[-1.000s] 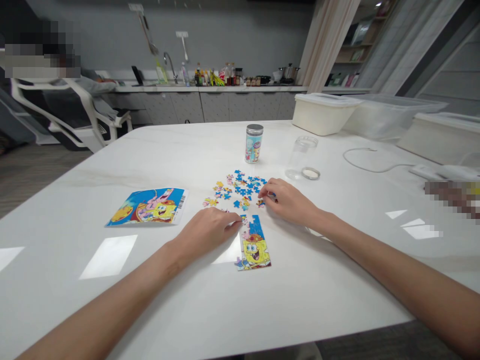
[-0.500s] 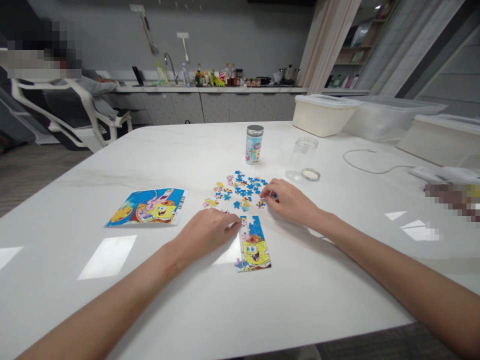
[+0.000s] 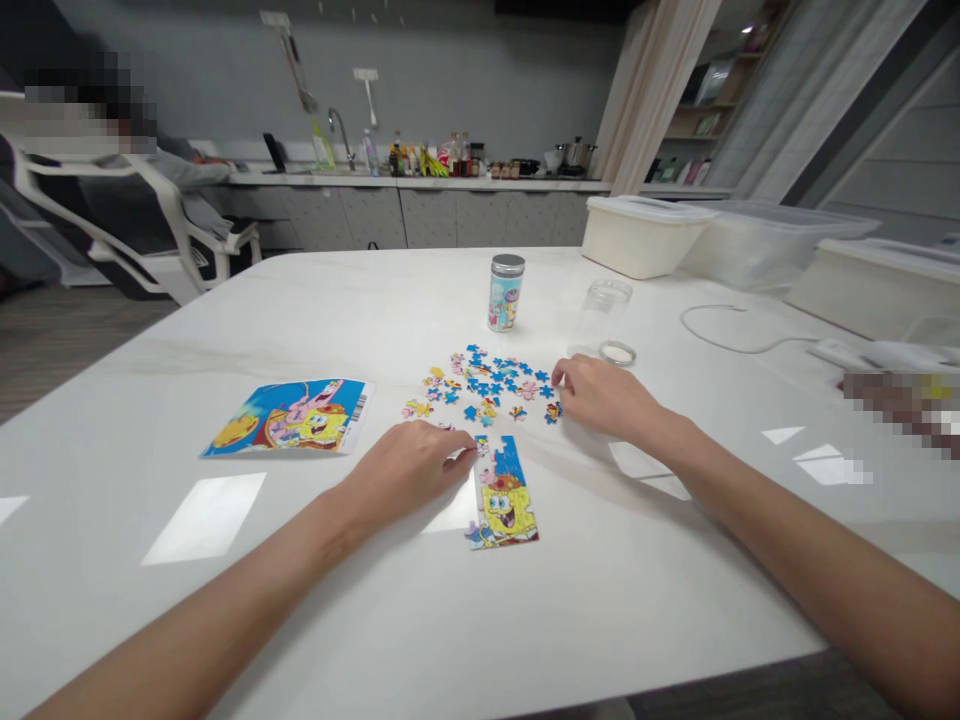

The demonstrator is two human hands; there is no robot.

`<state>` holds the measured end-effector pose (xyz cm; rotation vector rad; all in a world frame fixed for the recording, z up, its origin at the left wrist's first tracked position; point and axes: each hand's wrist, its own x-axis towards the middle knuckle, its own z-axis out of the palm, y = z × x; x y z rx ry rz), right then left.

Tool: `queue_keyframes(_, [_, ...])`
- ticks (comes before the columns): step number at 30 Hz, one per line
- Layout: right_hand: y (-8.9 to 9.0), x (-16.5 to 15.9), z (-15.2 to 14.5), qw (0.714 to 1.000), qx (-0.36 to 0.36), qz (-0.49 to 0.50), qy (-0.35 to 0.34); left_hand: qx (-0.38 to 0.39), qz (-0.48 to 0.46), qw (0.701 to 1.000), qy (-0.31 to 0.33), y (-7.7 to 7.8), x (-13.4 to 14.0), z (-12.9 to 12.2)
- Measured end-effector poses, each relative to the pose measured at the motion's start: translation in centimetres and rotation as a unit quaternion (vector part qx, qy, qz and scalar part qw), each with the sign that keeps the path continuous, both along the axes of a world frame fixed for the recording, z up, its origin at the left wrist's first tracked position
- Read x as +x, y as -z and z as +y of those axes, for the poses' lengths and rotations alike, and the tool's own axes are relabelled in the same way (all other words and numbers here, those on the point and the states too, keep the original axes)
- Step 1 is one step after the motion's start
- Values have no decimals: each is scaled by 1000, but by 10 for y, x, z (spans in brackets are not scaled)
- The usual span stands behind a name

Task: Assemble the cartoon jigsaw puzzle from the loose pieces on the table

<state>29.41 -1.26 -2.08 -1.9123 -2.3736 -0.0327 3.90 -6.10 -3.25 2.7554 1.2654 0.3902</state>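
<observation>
A partly joined jigsaw puzzle (image 3: 508, 508) lies flat on the white table, showing a yellow cartoon face under a blue area. At its upper left edge, the thumb and index finger of my left hand (image 3: 416, 465) close on a small puzzle piece (image 3: 482, 447). Loose puzzle pieces (image 3: 491, 386), mostly blue with some yellow and pink, are spread just beyond it. My right hand (image 3: 604, 392) rests at the right side of this spread, fingers curled inward beside a dark multicoloured piece (image 3: 553, 412). Whatever its fingertips hold, if anything, is hidden.
Left of the pieces lies a picture sheet (image 3: 289, 418). A printed tin (image 3: 505, 295) stands behind them, with a clear jar (image 3: 602, 315) and a round lid (image 3: 618, 353) to its right. Storage boxes (image 3: 645, 240) and a white cable (image 3: 739, 348) occupy the far right. Someone sits at back left.
My right hand has shifted right, away from the middle of the loose pieces, uncovering a pink piece and blue ones. My left hand stays at the joined puzzle's edge. The view has shifted slightly.
</observation>
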Motion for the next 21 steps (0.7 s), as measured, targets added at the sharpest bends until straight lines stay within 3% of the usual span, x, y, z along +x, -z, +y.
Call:
queue_keyframes(18, [0,-1,-2,1000,-6,-7,-20,3,-12,1000,9,1,0,-1])
queue_keyframes(21, [2,0,-1,1000,-7,-8,-23,39,11,999,-27,-5,-9,3])
